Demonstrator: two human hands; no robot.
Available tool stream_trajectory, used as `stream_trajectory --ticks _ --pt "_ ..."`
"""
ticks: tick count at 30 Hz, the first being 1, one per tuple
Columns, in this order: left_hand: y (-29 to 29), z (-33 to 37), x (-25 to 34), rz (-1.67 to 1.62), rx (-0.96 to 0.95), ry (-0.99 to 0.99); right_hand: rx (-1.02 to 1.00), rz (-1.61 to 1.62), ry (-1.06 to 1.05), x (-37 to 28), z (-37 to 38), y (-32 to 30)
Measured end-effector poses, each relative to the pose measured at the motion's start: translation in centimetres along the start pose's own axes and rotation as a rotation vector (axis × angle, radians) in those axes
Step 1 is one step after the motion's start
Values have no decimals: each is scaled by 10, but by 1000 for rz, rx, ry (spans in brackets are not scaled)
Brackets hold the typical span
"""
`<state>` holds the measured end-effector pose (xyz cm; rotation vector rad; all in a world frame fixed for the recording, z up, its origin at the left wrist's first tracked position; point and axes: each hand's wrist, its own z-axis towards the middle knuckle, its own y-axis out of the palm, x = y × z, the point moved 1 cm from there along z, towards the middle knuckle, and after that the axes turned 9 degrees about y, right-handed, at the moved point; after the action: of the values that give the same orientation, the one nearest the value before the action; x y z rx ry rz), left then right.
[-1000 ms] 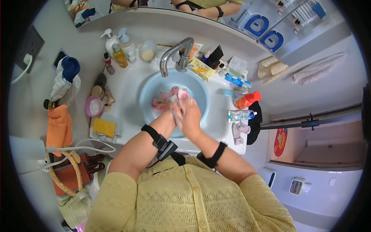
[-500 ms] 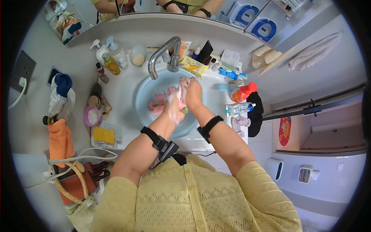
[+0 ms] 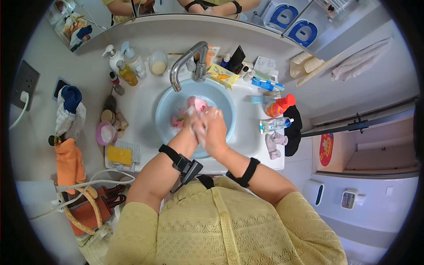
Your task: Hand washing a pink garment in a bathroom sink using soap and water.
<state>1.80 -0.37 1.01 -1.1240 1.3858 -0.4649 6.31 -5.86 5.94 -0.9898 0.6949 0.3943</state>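
The cloth (image 3: 198,103) lies crumpled inside the basin (image 3: 227,99), toward its far left side. The left hand (image 3: 195,122) and right hand (image 3: 215,126) are pressed together over the basin; their fingers are bent, but whether cloth is clamped between them cannot be told. Risk: suds on the skin could cause slipping, and abrupt rubbing could splash over the basin's rim. Cloth orientation: no distinct leading end; visible long axis runs obliquely, basin left to far rim.

The far faucet (image 3: 201,66) was smooth, glossy metal; the blue washbasin (image 3: 227,106) looked like smooth plastic, with soft-looking pink cloth (image 3: 198,103) inside. The white sink (image 3: 134,106) was glossy, the near cardigan (image 3: 190,229) textured openwork knit.
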Motion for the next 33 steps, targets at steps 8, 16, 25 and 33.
stream_trajectory --ticks 8,16,25,33 --pt "-18 7 1 -3049 811 -1146 -15 38 258 56 33 16" --pt "-29 10 4 -3230 730 -1066 -94 24 318 76 52 6" --pt "-7 14 16 -3101 727 -963 -61 -11 113 65 35 7" --pt "66 21 31 -3488 923 67 -26 -33 21 20 -2 6"
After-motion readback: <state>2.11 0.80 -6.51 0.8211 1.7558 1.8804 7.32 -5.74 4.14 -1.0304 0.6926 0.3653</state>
